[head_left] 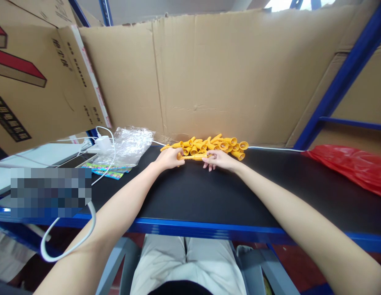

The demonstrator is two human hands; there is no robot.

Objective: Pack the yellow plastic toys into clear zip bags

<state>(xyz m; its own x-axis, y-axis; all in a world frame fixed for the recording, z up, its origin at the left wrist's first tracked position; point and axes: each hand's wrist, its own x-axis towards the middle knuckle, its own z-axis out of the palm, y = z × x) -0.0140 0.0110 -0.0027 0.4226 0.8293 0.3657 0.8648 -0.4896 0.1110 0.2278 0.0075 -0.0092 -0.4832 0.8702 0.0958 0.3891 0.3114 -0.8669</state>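
Observation:
A pile of yellow plastic pieces with flared, cup-like ends [229, 144] lies on the black tabletop [190, 192], close to the cardboard at the back. In front of the pile, my left hand [169, 158] is closed on one end of a yellow plastic piece [195, 157]. My right hand [220, 159] pinches the other end, its lower fingers curled beneath. Between the hands the piece lies level, thin and ridged on the left, thicker on the right. Whether it is one part or two joined ones I cannot tell.
Clear plastic bags [131, 141], colourful packets [112, 171] and a white charger [103, 143] with cables are at the left. A red plastic bag [347, 164] lies right. Cardboard [208, 78] walls the back; a blue rail [208, 229] edges the table.

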